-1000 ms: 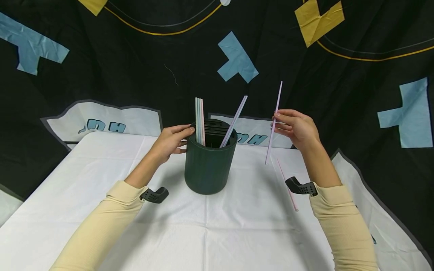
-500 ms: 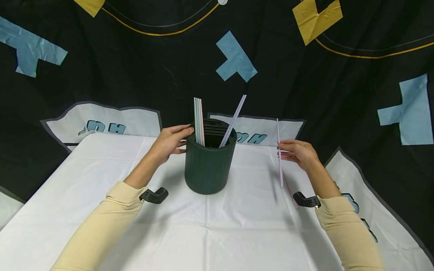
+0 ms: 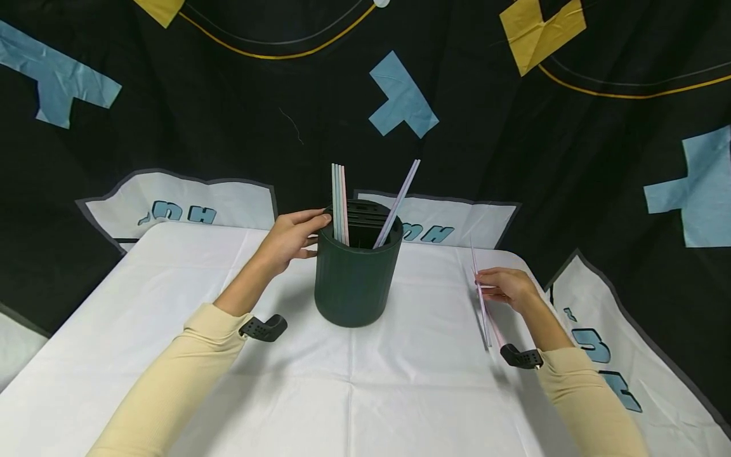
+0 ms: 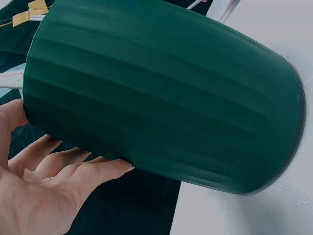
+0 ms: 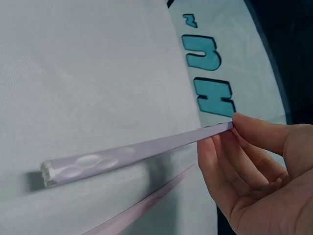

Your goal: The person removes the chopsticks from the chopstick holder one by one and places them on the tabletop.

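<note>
Head view, and at right of frame the right hand (image 3: 506,289) pinches a lilac stick (image 5: 137,150) low over the table (image 3: 285,400), pink stick (image 5: 139,210) lying beside; centre, the left hand (image 3: 288,238) touches the dark green container (image 3: 356,289), fingers loose, pastel sticks (image 3: 339,203) inside!

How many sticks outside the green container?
2. A lilac stick is pinched in the right hand; a pink stick lies on the white cloth near it. Any others behind the right hand or forearm would be hidden.
</note>
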Available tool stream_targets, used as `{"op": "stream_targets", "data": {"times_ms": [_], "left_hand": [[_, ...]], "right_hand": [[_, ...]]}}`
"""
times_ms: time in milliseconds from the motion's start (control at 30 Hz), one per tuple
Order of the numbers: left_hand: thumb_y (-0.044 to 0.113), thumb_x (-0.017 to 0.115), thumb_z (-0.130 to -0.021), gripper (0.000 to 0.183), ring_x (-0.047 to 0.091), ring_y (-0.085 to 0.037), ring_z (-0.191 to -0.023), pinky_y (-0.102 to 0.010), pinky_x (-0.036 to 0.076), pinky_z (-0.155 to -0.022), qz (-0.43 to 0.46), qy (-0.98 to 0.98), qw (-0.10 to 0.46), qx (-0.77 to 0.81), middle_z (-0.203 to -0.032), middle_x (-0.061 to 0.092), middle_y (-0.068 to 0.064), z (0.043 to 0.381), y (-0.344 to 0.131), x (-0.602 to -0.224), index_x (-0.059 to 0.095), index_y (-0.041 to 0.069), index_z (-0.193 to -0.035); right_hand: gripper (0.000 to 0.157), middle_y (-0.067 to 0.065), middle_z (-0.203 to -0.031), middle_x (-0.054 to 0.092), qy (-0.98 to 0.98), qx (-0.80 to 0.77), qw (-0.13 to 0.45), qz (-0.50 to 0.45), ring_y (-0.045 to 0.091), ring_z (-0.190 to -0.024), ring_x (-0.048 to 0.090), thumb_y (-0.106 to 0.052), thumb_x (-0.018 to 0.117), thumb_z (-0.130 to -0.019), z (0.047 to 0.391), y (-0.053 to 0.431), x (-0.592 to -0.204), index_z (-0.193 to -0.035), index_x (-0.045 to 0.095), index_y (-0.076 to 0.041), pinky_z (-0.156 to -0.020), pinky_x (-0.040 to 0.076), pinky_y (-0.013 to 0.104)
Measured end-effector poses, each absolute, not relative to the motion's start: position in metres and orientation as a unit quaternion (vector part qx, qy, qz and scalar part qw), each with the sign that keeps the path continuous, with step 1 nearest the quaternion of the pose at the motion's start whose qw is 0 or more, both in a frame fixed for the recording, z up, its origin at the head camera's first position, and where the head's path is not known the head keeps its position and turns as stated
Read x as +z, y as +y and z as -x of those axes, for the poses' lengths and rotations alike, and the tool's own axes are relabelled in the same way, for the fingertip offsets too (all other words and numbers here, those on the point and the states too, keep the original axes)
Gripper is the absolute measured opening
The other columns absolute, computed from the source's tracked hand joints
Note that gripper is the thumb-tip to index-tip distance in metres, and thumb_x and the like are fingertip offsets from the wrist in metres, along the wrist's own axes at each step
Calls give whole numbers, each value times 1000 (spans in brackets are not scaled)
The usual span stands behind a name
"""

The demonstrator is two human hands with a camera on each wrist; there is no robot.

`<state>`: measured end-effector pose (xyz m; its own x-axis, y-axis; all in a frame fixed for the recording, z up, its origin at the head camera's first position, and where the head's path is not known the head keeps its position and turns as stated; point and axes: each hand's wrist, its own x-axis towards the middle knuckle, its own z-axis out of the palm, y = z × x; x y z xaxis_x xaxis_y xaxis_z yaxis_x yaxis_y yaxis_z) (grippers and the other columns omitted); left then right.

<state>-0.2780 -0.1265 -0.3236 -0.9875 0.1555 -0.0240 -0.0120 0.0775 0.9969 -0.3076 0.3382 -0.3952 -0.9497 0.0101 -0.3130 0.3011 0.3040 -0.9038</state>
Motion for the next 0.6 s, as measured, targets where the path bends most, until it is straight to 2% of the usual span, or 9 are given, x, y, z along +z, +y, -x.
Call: {"op": "stream_targets", "data": {"times_ms": [167, 600], "left_hand": [[32, 62, -101, 57, 56, -37, -134, -51, 54, -99, -50, 729, 63, 679, -151, 52, -12, 278, -127, -323, 48, 11, -151], [32, 63, -101, 56, 57, -35, -133, -50, 55, -99, -46, 729, 62, 680, -150, 53, -12, 279, -127, -324, 49, 10, -151]], "right_hand": [[26, -9, -79, 73, 799, -578, 127, -110, 7, -71, 71, -12, 71, -95, 308, 340, -405, -117, 68, 2, -67, 62, 24], [42, -7, -77, 72, 811, -556, 127, -133, 7, -69, 70, -13, 71, -95, 306, 343, -418, -128, 59, 11, -67, 62, 24]]}}
